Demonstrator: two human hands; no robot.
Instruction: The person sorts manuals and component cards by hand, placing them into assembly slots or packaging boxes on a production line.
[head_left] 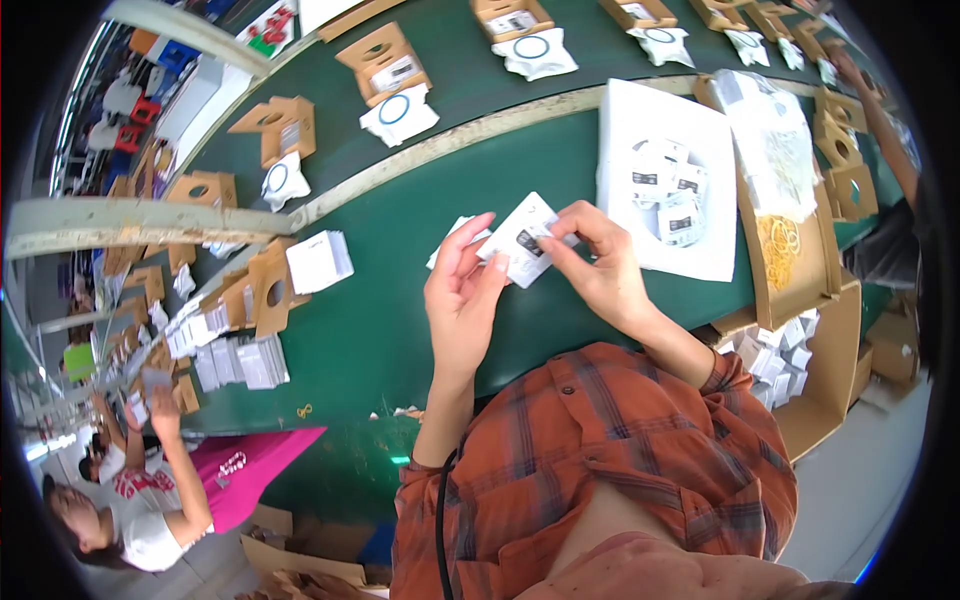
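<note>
While both hands work above the green worktop [380, 330], my left hand [462, 290] has its fingers curled round the lower-left edge of a small white packet [522, 240] w/ a dark label, and my right hand [598, 262] pinches its right side btwn thumb and fingertips. So the packet is held up in the air over the worktop, tilted, just left of a white tray [690, 150]. Another white piece shows behind my left fingers; can't tell what it is.

That white tray lies flat on the worktop to my right, w/ a few similar small packets [668, 195] piled in its middle. Right beside it sits a brown cardboard box [800, 270] w/ yellow rubber bands [778, 245] inside and a clear plastic bag [775, 135] draped over its far end. Lower down, by my right elbow, an open carton [830, 370] holds more white packets.

A pale strip [450, 145] runs across the green surface, and beyond it is a row of brown card holders [385, 62], each w/ a white pouch [400, 112] showing a blue ring. To my left: a white stack [320, 260], more card holders, rows of small packets [240, 362].

Far lower left, another person [140, 500] in a white top w/ a pink cloth [250, 465] nearby. Grey floor [860, 480] on the right side.
</note>
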